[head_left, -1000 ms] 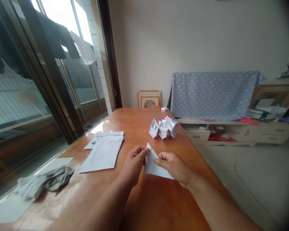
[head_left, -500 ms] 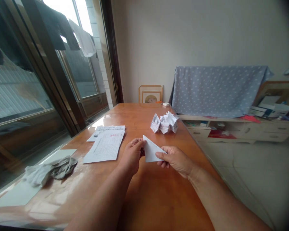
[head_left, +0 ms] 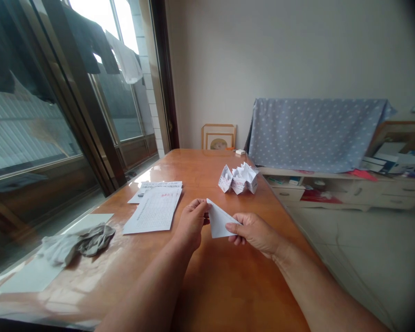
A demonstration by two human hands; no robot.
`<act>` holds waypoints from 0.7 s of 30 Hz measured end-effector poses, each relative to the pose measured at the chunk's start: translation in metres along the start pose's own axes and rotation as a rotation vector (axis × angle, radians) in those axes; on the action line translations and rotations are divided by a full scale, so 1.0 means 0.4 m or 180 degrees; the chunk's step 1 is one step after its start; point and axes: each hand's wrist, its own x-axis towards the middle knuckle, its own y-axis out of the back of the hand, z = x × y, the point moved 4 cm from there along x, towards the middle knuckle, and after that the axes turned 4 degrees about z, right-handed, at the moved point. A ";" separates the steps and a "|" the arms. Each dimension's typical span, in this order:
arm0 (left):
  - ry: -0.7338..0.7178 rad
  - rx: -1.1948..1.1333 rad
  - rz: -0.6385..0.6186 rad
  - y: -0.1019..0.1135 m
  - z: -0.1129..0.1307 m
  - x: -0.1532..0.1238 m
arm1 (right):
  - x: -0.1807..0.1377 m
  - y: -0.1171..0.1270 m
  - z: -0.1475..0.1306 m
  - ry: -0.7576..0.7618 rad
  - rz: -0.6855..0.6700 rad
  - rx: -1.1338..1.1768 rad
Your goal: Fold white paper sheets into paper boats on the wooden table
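Note:
A white sheet of paper folded into a triangle [head_left: 220, 221] is held up over the table between my two hands. My left hand [head_left: 193, 220] pinches its upper left corner between thumb and fingers. On its right side my right hand [head_left: 251, 232] grips the lower right part, thumb on top and fingers curled beneath. Beyond the hands stands a cluster of folded paper pieces [head_left: 238, 179], pointed and printed with writing. Left of my left hand lie printed paper sheets [head_left: 157, 212], overlapping one another.
Grey crumpled cloths [head_left: 78, 244] lie on a pale sheet [head_left: 38, 279] at the left of the wooden table [head_left: 235, 290]. A small white box [head_left: 240, 151] sits at the far edge. A low cabinet [head_left: 352, 191] stands to the right, with a dotted blue cloth [head_left: 311, 133] above it.
The view has shifted slightly, so everything appears a little lower and mostly further right. Both hands keep their hold on the folded paper, which looks much the same.

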 end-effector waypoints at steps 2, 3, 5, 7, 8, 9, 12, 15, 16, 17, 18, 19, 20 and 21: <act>0.0001 0.0026 0.0071 0.002 -0.001 0.001 | 0.000 -0.002 0.004 0.0004 -0.0043 -0.0007; -0.0003 0.0042 0.0090 0.002 -0.001 0.002 | 0.000 -0.004 0.005 0.0010 -0.0077 0.0003; -0.0030 0.0070 0.0119 0.003 -0.002 0.004 | 0.001 -0.006 0.003 0.0052 -0.0122 0.0080; -0.0072 0.0079 0.0181 0.006 0.000 0.007 | 0.004 -0.001 -0.004 0.0151 -0.0036 0.0237; -0.0097 0.0072 0.0240 0.009 0.002 0.010 | 0.006 0.005 -0.007 0.0202 0.0089 0.0317; -0.0120 0.0062 0.0304 0.013 0.005 0.013 | 0.009 0.015 -0.009 0.0242 0.0262 0.0380; -0.0183 0.0019 0.0477 0.026 0.013 0.021 | 0.015 0.049 -0.005 0.0238 0.0882 0.0374; -0.0235 -0.0059 0.0625 0.037 0.017 0.028 | 0.018 0.067 0.007 0.0065 0.1117 0.0241; -0.0249 -0.0085 0.0664 0.040 0.016 0.029 | 0.018 0.064 0.010 -0.0010 0.1036 0.0218; -0.0260 -0.0105 0.0687 0.041 0.015 0.030 | 0.018 0.059 0.012 -0.0060 0.0906 0.0214; -0.0270 -0.0117 0.0695 0.042 0.014 0.030 | 0.017 0.051 0.013 -0.0072 0.0766 0.0227; -0.0275 -0.0121 0.0691 0.041 0.013 0.030 | 0.016 0.043 0.012 -0.0044 0.0651 0.0251; -0.0273 -0.0121 0.0680 0.040 0.012 0.030 | 0.015 0.037 0.010 0.0017 0.0584 0.0277; -0.0259 -0.0136 0.0661 0.038 0.011 0.030 | 0.014 0.031 0.008 0.0094 0.0562 0.0296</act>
